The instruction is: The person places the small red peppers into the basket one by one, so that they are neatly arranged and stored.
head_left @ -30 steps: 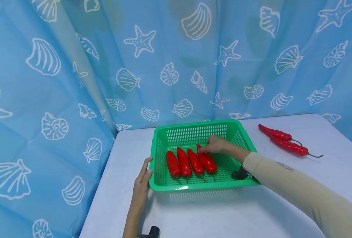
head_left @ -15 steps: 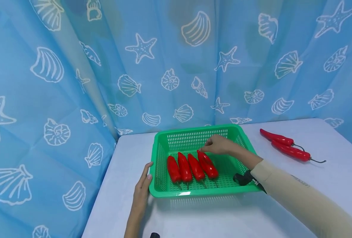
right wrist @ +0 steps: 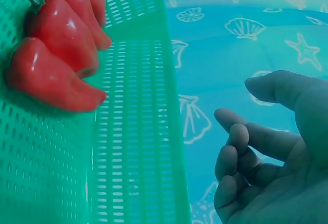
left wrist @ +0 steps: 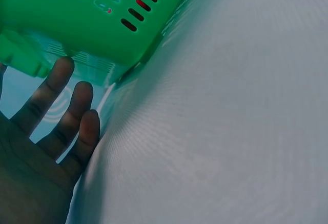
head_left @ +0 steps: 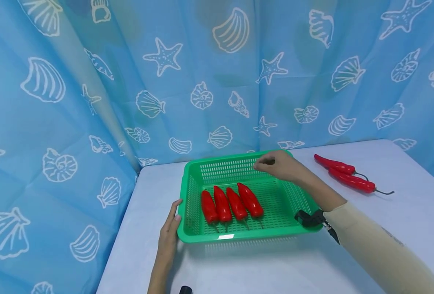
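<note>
Several red chili peppers (head_left: 222,204) lie side by side in a green plastic basket (head_left: 275,233), stems toward the near side. My left hand (head_left: 168,237) is at the basket's left rim, thumb and fingertips right by it. In the left wrist view its fingers are extended beside the basket wall (left wrist: 77,34). Over the basket's back right part is my right hand (head_left: 281,165), up from the rightmost pepper (head_left: 251,200). The right wrist view shows that hand (right wrist: 277,157) holding nothing, thumb apart from loosely bent fingers.
Two more red chili peppers (head_left: 353,182) lie together on the white tablecloth (head_left: 231,269), to the right of the basket. A blue curtain (head_left: 202,61) with shell and starfish prints hangs behind and on the left.
My right hand has let go of the rightmost pepper's tip and moved up and to the right. The left hand has stayed at the basket's rim. The view has shifted slightly.
</note>
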Demonstrator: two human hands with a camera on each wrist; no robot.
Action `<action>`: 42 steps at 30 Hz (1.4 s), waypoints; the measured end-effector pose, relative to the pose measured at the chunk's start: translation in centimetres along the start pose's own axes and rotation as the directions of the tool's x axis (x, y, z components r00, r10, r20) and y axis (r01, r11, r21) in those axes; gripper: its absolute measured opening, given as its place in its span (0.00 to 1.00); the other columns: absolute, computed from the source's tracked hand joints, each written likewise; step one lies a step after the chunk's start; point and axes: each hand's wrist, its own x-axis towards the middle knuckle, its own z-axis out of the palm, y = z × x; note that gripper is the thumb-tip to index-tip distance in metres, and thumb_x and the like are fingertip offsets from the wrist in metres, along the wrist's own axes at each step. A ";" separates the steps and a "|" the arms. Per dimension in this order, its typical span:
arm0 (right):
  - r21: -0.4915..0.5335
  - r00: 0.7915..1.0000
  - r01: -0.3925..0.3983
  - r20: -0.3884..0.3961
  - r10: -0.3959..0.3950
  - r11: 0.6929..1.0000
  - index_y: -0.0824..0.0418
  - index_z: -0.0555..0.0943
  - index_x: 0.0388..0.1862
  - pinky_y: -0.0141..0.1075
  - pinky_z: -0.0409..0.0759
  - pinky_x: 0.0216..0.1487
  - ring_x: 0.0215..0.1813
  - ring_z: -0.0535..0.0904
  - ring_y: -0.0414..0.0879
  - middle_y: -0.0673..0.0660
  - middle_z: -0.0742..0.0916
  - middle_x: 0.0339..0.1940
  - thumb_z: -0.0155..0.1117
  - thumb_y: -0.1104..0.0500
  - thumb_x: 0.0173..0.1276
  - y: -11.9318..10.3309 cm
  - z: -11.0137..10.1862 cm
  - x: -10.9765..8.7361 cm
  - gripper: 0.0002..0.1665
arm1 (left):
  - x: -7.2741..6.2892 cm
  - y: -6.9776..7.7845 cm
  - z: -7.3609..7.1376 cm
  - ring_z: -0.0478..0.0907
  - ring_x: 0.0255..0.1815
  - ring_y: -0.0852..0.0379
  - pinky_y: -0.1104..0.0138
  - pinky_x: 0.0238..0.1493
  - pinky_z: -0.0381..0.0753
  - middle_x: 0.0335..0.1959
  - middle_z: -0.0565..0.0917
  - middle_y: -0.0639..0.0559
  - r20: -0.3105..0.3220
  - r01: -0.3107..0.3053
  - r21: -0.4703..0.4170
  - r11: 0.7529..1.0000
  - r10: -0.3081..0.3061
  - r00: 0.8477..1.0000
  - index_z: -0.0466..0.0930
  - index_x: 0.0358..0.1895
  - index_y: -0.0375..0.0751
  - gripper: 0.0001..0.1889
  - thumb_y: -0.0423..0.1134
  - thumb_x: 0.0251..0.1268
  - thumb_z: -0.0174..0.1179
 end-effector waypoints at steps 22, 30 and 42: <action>0.158 0.928 -0.070 -0.351 0.122 0.985 0.63 0.80 0.62 0.59 0.72 0.61 0.64 0.72 0.60 0.63 0.80 0.61 0.63 0.39 0.72 5.1 -4.2 -7.9 0.33 | -0.8 -0.5 0.8 0.63 0.71 0.51 0.44 0.67 0.58 0.73 0.66 0.53 0.054 -0.002 -0.009 1.000 0.003 0.999 0.63 0.74 0.69 0.23 0.58 0.81 0.39; 0.097 0.896 -0.029 -0.438 0.069 0.995 0.60 0.84 0.57 0.42 0.74 0.49 0.52 0.75 0.47 0.57 0.83 0.51 0.61 0.39 0.72 5.1 -5.5 -8.3 0.29 | -0.7 0.2 0.3 0.60 0.73 0.51 0.44 0.69 0.57 0.74 0.65 0.53 0.053 -0.003 -0.014 1.000 0.004 0.999 0.63 0.75 0.69 0.24 0.59 0.81 0.38; -0.116 0.834 -0.118 -0.551 0.035 0.986 0.61 0.86 0.50 0.44 0.72 0.39 0.44 0.72 0.50 0.56 0.81 0.44 0.59 0.40 0.74 7.7 -7.0 -8.3 0.27 | -0.2 0.5 -0.1 0.56 0.76 0.50 0.43 0.70 0.53 0.76 0.62 0.53 0.060 -0.007 0.000 1.000 0.007 0.998 0.60 0.76 0.69 0.25 0.60 0.81 0.37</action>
